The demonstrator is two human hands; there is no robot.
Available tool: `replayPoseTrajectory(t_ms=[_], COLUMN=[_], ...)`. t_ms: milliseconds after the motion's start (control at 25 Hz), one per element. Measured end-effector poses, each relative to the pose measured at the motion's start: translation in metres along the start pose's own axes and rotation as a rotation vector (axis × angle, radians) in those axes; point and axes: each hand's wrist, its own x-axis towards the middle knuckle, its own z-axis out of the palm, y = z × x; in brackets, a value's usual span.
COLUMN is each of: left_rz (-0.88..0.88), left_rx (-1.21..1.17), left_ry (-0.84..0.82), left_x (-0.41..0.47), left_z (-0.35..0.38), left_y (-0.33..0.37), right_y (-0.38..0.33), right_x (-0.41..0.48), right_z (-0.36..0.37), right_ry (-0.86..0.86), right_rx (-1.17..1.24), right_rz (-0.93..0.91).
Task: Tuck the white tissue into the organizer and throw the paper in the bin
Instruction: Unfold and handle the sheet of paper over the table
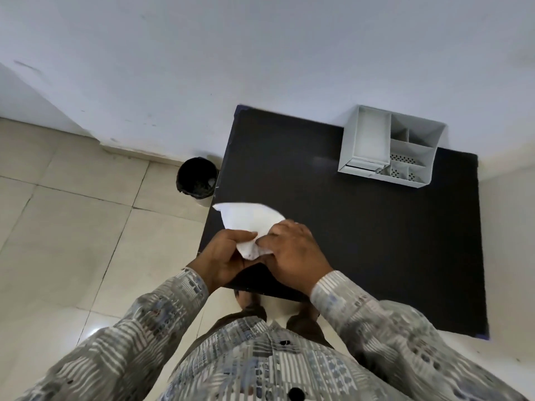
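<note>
From my feed, the far left is pale tiled floor [72, 227] running up to a white wall [202, 68]. Next along, a black-lined bin [197, 180] stands on the floor just beside the left edge of the tabletop [376, 241], close to the wall; its mouth is open and dark, and I cannot tell what lies inside.

Moving right, my left hand [223, 256] comes up from a patterned sleeve [162, 308], held over the tabletop's near left corner. Its grip is closed on the lower, bunched end of a white sheet [249, 221], thumb and fingers pinching it. The sheet fans upward and to the left, its top edge reaching out past the tabletop's left side toward the bin, though well apart from it. I cannot tell from this view whether it is the tissue or the paper.

My right hand [292, 250] meets the same sheet from the other side, its grip also clamped on the crumpled part, fingertips pressing close to the left thumb.

Further right, at the back of the dark tabletop against the wall, the white organizer [390, 146] sits with several open compartments: a long one on its left, smaller ones on its right with perforated bottoms.
</note>
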Motion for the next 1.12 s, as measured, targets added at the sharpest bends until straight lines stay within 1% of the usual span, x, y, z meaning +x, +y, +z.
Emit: replayPoseTrajectory(t_ms=[80,120,240,320,520,640,760,920,1120], left_rz=[0.043,0.069,0.145,0.169,0.189,0.218,0.275,0.342,0.341], left_rx=[0.072,0.102,0.216,0.275,0.348,0.415,0.549,0.715,0.733], left_ry=[-0.029,-0.054,-0.142,-0.174,-0.206,-0.212,-0.191,-0.204,-0.186], left_x=[0.0,0.001,0.002,0.002,-0.007,-0.011,-0.022,-0.032,-0.035], left_z=[0.013,0.017,0.022,0.026,0.048,0.053,0.062,0.073,0.077], left_y=[-0.004,-0.004,-0.002,-0.003,-0.01,-0.013,-0.015,-0.02,-0.022], right_y=[0.01,0.015,0.03,0.036,0.038,0.036,0.034,0.03,0.031], right_x=[-0.014,-0.02,-0.04,-0.051,-0.073,-0.082,-0.085,-0.088,-0.093], right_z=[-0.017,-0.024,-0.037,-0.042,-0.048,-0.044,-0.044,-0.048,-0.052], right_ry=[-0.007,0.021,0.149,0.187,0.249,0.314,0.377,0.322,0.283], right_rx=[0.196,0.272,0.344,0.336,0.296,0.184,0.07,-0.023,-0.014], right_rz=[0.112,0.16,0.267,0.298,0.304,0.27,0.225,0.174,0.216])
